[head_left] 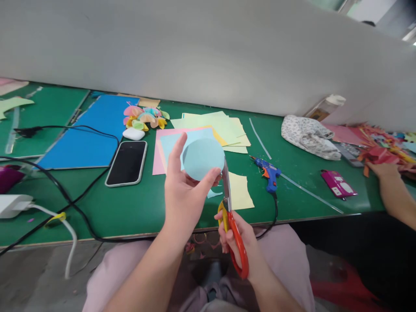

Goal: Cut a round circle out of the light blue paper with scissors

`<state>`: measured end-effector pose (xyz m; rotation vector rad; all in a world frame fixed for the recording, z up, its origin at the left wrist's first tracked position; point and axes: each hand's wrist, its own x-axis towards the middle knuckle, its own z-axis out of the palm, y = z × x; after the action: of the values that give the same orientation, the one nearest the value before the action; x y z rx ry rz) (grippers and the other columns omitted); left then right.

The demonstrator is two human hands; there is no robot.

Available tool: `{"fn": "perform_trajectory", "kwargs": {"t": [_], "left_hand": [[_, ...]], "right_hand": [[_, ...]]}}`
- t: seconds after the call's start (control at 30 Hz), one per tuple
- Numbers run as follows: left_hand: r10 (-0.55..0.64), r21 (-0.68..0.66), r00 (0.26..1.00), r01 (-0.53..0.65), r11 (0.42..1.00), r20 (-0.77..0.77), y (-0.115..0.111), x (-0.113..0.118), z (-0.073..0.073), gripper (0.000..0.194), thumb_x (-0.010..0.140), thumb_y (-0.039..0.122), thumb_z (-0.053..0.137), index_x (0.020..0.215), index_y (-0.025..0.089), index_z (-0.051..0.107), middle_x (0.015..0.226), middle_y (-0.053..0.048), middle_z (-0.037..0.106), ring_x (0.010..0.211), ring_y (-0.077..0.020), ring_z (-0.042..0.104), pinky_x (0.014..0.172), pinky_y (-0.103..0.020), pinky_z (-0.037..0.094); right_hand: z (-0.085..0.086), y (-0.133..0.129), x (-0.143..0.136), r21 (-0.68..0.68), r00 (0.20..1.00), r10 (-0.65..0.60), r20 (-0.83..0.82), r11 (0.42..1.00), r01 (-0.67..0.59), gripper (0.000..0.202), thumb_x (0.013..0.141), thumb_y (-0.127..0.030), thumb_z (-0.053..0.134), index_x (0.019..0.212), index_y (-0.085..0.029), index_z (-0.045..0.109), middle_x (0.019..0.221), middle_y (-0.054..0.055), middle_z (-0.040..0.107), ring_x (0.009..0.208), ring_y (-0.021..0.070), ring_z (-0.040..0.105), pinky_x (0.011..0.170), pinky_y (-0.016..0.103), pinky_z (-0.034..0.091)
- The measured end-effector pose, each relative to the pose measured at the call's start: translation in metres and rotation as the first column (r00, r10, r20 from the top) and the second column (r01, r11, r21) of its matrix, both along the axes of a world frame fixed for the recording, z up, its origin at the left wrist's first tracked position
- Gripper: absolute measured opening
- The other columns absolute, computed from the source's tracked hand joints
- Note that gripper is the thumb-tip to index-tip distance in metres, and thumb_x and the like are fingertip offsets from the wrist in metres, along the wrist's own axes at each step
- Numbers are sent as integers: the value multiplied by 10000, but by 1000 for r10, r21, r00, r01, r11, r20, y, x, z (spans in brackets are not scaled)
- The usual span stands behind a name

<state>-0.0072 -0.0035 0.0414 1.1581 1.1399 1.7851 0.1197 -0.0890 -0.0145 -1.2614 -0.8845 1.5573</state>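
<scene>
Pale-blue paper disc (pixel 203 158): I am pinching it with the left hand (pixel 186 190) and gripping red-and-yellow scissors (pixel 231 219) at its edge with the right hand (pixel 249 237).

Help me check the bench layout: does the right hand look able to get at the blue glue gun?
Likely yes, once free: the right hand holds scissors, but the glue gun lies ahead to its right on the table, nothing standing between.

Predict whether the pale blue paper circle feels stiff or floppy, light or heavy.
The pale blue paper circle is likely light, looking like thin paper. It seems stiff, showing no sag in the left hand, though pushing might crease it.
</scene>
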Motion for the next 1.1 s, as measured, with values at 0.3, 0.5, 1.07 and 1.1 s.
{"fn": "perform_trajectory", "kwargs": {"t": [0.3, 0.5, 1.07, 1.1], "left_hand": [[-84, -16, 993, 83, 996, -83, -4, -2, 0, 876, 678, 189, 888, 1464, 364, 542, 1584, -104, 489, 672, -136, 746, 528, -275, 658], [-136, -48, 986, 132, 990, -96, -4, -5, 0, 849, 699, 201, 879, 1457, 385, 544, 1487, -90, 588, 615, -126, 735, 533, -302, 670], [-108, -57, 990, 103, 993, -91, -2, -7, 5, 886, 682, 184, 859, 1486, 284, 502, 966, -6, 739, 529, -139, 713, 528, -261, 654], [-108, -58, 990, 103, 993, -92, -2, -7, 5, 881, 685, 185, 858, 1485, 283, 503, 956, -2, 738, 531, -140, 715, 530, -260, 655]], "right_hand": [[5, 4, -2, -13, 999, -31, -32, 999, 30, 875, 481, -911, 785, 976, -198, 678, 599, -68, 501, 479, 84, 379, 428, 211, 289], [4, 4, -2, 35, 1000, -23, 15, 999, 23, 895, 507, -935, 747, 1005, -193, 681, 618, -67, 496, 481, 81, 380, 428, 215, 299], [1, -1, 2, -17, 1000, -28, -4, 999, 28, 834, 506, -923, 760, 917, -208, 644, 562, -90, 476, 455, 69, 360, 436, 205, 317], [1, -1, 2, -18, 1000, -29, -3, 999, 29, 838, 502, -926, 758, 916, -208, 640, 560, -93, 472, 453, 68, 356, 436, 205, 319]]}}
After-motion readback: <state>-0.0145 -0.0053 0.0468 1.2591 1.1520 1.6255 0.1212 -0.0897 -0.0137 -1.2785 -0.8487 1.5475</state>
